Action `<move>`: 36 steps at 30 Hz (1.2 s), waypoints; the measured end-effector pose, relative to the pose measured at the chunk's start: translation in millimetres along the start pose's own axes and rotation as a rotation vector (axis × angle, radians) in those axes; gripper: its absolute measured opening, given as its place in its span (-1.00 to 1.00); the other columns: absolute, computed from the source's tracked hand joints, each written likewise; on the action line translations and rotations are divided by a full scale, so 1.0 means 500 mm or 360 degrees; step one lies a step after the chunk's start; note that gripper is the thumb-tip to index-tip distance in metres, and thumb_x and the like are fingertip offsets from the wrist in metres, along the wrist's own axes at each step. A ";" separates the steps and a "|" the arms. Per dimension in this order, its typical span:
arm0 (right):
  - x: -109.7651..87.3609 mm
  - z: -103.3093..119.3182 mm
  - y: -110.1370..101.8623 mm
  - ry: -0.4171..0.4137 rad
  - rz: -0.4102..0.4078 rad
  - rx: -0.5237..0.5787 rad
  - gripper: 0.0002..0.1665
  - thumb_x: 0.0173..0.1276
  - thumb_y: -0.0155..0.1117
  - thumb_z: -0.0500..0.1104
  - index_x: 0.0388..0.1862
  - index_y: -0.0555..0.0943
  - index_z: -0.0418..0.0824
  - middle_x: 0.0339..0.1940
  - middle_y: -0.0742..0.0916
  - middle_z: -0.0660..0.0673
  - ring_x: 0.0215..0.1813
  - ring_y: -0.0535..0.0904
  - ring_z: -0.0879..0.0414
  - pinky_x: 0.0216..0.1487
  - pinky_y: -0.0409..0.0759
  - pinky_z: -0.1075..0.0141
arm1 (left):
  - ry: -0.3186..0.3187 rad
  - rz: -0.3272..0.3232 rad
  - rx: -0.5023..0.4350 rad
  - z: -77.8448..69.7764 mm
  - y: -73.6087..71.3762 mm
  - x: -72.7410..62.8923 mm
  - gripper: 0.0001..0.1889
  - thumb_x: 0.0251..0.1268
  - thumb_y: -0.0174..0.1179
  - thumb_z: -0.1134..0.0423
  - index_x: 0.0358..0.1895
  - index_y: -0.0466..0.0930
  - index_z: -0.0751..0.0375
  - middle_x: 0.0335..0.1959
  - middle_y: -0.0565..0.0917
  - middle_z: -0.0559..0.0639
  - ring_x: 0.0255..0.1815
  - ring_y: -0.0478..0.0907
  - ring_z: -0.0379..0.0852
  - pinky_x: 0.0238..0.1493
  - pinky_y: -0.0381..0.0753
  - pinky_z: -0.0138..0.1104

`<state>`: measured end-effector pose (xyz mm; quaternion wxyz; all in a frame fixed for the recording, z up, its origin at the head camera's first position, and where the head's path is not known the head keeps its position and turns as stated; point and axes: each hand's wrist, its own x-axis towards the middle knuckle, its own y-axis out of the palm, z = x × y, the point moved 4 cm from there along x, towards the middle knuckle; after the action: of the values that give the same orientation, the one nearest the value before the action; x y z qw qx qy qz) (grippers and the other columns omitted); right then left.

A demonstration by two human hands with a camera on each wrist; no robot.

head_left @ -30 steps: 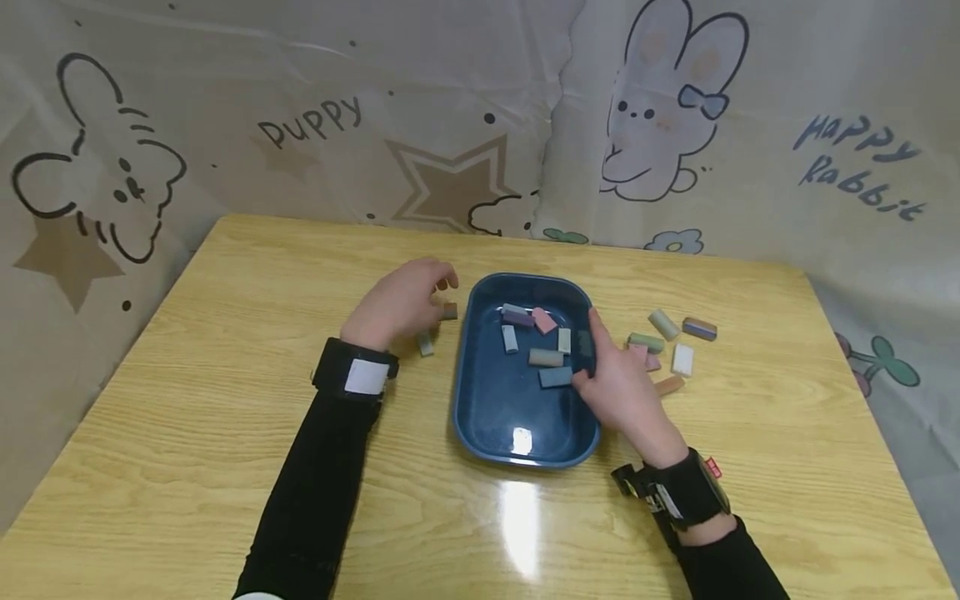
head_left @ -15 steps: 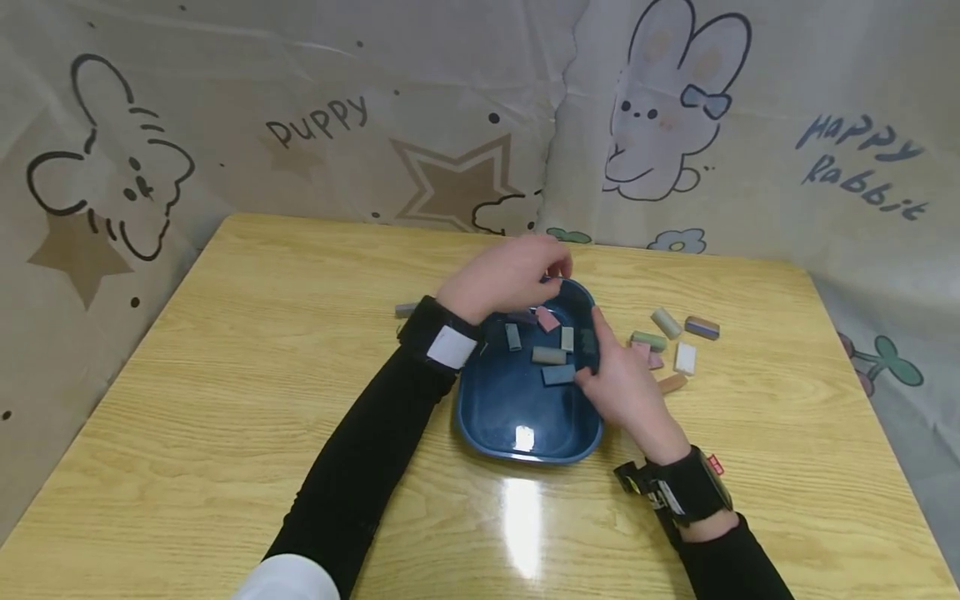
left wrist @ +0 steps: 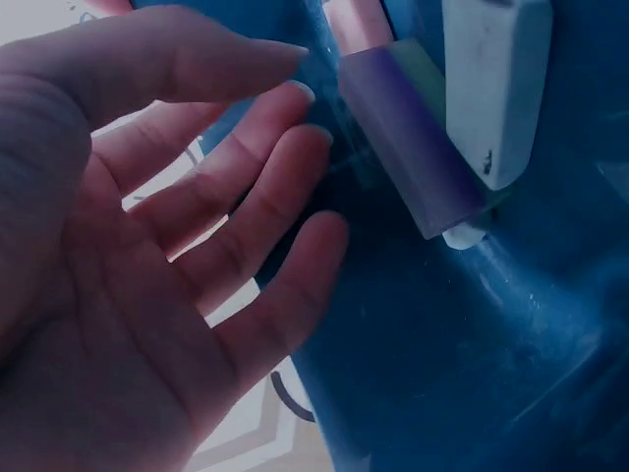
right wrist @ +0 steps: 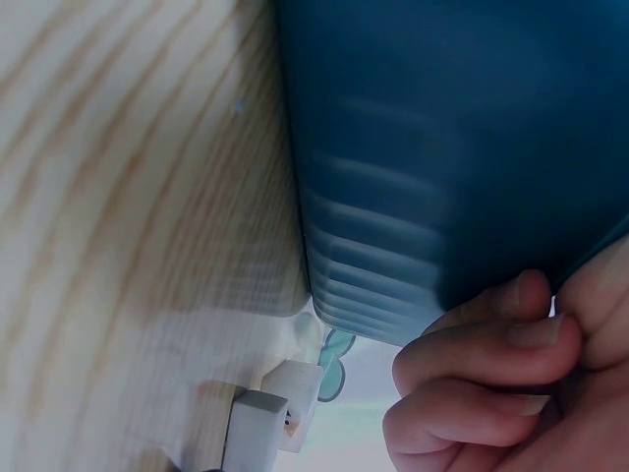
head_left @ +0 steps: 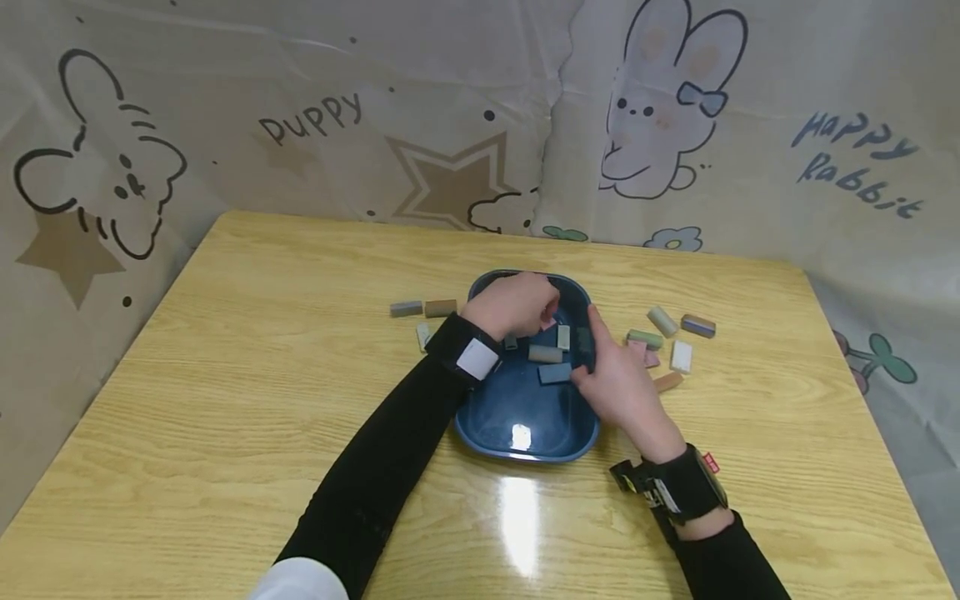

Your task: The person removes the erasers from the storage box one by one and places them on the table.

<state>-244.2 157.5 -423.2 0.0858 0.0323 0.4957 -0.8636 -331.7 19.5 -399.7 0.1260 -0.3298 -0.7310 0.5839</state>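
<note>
A blue plastic tray point(head_left: 525, 433) with rounded corners stands on the table and contains several small blocks. My left hand point(head_left: 513, 304) reaches down into its far end, fingers loosely bent and holding nothing. In the left wrist view a purple block point(left wrist: 408, 138), a white block point(left wrist: 496, 88) and part of a pink block point(left wrist: 359, 25) lie just past the fingertips. My right hand point(head_left: 622, 387) grips the tray's right rim, thumb on the inside and index finger along the edge. The right wrist view has its other fingers point(right wrist: 482, 354) curled against the outer wall.
Right of the tray lie several loose blocks, among them a white block point(head_left: 681, 357) and a brown block with a blue stripe point(head_left: 698, 326). Left of it are a grey block point(head_left: 406, 309), a brown block point(head_left: 440, 308) and a pale block point(head_left: 423, 336). A printed cloth point(head_left: 450, 100) hangs behind the table.
My left hand has moved right from the loose blocks on the left, over the tray's far side, and then down into the tray. My right hand has kept its hold on the rim.
</note>
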 end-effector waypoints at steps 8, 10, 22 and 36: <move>0.002 -0.001 0.005 -0.0012 -0.0008 0.0010 0.07 0.21 0.22 -0.22 0.60 -0.11 -0.14 -0.71 0.51 -0.09 -0.56 0.40 -0.04 -0.47 0.24 0.19 | -0.0018 -0.0005 0.0089 0.001 0.009 -0.006 -0.82 0.42 0.13 0.18 -0.35 0.63 0.11 -0.39 0.55 -0.11 -0.38 0.48 -0.18 -0.28 0.46 -0.37; 0.002 -0.001 0.005 -0.0018 -0.0014 0.0005 0.07 0.20 0.22 -0.22 0.60 -0.11 -0.15 -0.71 0.51 -0.09 -0.55 0.40 -0.04 -0.43 0.21 0.17 | -0.0020 0.0002 0.0078 0.001 0.011 -0.007 -0.81 0.42 0.14 0.19 -0.38 0.63 0.11 -0.39 0.56 -0.11 -0.38 0.48 -0.19 -0.28 0.46 -0.37; 0.001 0.003 0.006 -0.0001 0.0008 0.0005 0.06 0.22 0.22 -0.21 0.60 -0.11 -0.16 -0.72 0.51 -0.09 -0.61 0.41 -0.01 -0.36 0.21 0.14 | -0.0039 -0.0158 -0.0089 0.008 -0.015 -0.016 -0.84 0.22 0.35 0.16 -0.29 0.61 0.15 -0.23 0.48 -0.04 -0.26 0.45 -0.12 -0.25 0.46 -0.33; 0.001 0.003 0.000 0.0023 0.0007 0.0084 0.06 0.24 0.20 -0.25 0.61 -0.13 -0.12 -0.73 0.48 -0.09 -0.74 0.43 0.07 -0.66 0.39 0.29 | -0.0334 -0.0442 -0.0165 0.102 -0.112 -0.090 -0.82 0.09 0.25 0.41 -0.19 0.63 0.28 -0.15 0.48 0.06 -0.17 0.42 -0.01 -0.13 0.46 -0.21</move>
<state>-244.8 156.3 -422.5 0.0832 0.0417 0.4734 -0.8759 -345.7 -54.0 -352.8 0.1113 -0.1690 -0.8077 0.5537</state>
